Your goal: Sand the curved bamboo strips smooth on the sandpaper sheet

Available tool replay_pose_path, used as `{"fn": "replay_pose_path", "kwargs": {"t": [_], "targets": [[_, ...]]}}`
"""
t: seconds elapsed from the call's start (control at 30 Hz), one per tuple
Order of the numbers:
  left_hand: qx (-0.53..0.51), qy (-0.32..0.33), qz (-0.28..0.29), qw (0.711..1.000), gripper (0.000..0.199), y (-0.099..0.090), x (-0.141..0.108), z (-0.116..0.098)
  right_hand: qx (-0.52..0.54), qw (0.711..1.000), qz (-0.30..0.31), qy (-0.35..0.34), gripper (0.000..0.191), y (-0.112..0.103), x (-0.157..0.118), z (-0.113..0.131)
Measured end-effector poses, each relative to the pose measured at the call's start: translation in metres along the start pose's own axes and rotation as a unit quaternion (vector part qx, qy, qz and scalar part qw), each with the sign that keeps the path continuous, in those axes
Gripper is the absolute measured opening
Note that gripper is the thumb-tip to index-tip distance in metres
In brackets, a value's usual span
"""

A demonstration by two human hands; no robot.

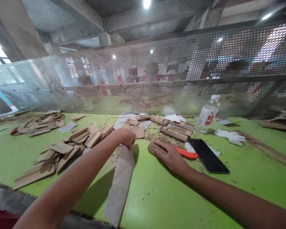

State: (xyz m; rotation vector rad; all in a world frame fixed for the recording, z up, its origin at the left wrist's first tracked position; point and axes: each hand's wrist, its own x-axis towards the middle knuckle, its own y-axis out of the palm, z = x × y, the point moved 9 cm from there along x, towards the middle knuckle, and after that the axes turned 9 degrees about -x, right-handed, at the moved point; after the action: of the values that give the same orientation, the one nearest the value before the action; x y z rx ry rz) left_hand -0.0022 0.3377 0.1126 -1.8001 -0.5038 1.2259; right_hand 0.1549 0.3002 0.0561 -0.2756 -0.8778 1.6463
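Observation:
My left hand [129,136] is closed on the upper end of a long, pale grey-beige strip [120,186], which looks like paper or cloth. The strip slants down toward the table's near edge. To its right, my right hand [173,159] lies over a short curved piece of bamboo [153,148], fingers wrapped on top of it against the green table [154,197]. An orange-handled tool [187,153] lies just beyond the right hand, partly hidden by it. A flat brown piece [139,132] lies close behind my left hand.
Heaps of bamboo pieces [62,149] lie at the left. Bamboo halves [173,133] lie among shavings at the back. On the right are a black phone [208,156], a clear bottle [207,116] and a white glove [231,136]. A perforated metal screen [143,70] borders the far side.

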Motion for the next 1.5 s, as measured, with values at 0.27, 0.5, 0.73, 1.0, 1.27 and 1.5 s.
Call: {"fn": "replay_pose_path", "kwargs": {"t": [0.27,0.5,0.73,1.0,1.27,1.5], "targets": [[-0.007,0.070,0.065,0.995,0.032,-0.015,-0.008,-0.031,0.003,1.000,0.005,-0.008,0.048,0.002,0.000,0.000],[-0.008,0.019,-0.007,1.000,0.030,0.013,0.006,-0.004,0.001,1.000,0.005,-0.006,0.049,0.001,-0.001,0.003],[-0.111,0.060,-0.149,0.981,0.032,-0.008,-0.014,0.014,0.004,1.000,0.003,0.001,0.048,0.001,-0.001,0.004],[-0.143,-0.040,-0.250,0.957,0.025,0.057,-0.098,0.013,0.004,1.000,-0.001,0.005,0.047,0.000,-0.001,0.003],[-0.223,0.010,-0.180,0.958,0.060,0.146,-0.125,-0.041,0.003,1.000,-0.023,0.006,0.048,-0.002,-0.002,-0.002],[-0.250,0.020,-0.172,0.953,0.061,0.156,-0.115,-0.067,0.000,0.998,0.039,-0.047,0.042,0.001,-0.016,0.035]]}}
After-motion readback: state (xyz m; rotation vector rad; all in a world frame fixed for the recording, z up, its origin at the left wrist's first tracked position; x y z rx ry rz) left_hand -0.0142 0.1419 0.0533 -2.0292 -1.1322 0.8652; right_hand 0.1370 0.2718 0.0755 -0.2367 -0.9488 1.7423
